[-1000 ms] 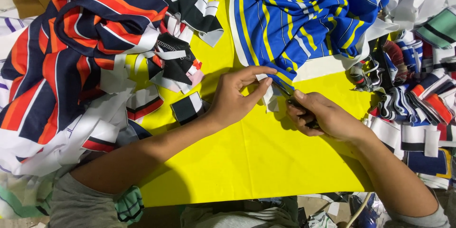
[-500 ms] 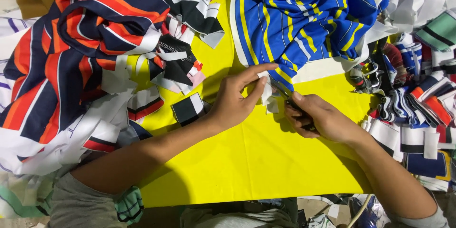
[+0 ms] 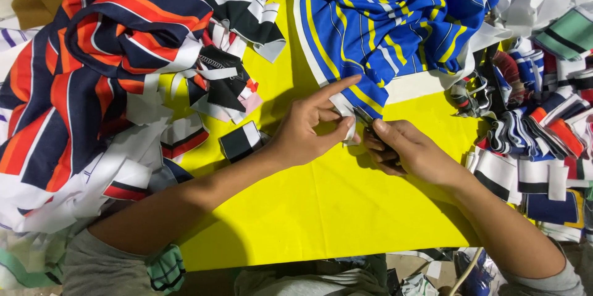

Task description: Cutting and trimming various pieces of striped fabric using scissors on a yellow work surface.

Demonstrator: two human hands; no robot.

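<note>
My left hand (image 3: pixel 312 126) pinches the white lower edge of a blue fabric with yellow and white stripes (image 3: pixel 386 21), its index finger stretched out along the cloth. My right hand (image 3: pixel 404 148) grips a small dark cutting tool (image 3: pixel 364 118) whose tip meets that same edge, right beside the left thumb. Both hands rest over a bright yellow sheet (image 3: pixel 321 209) that covers the work surface.
A navy, orange and white striped garment (image 3: pixel 92 55) is heaped at the left. Black and white striped scraps (image 3: pixel 231 21) lie at the top centre, with a loose piece (image 3: pixel 238 141) near my left wrist. Several striped collar strips (image 3: pixel 531 129) are piled at the right.
My left hand has shifted its pinch slightly along the blue fabric's edge, and the right hand with the tool has stayed close against it. Nothing else has moved.
</note>
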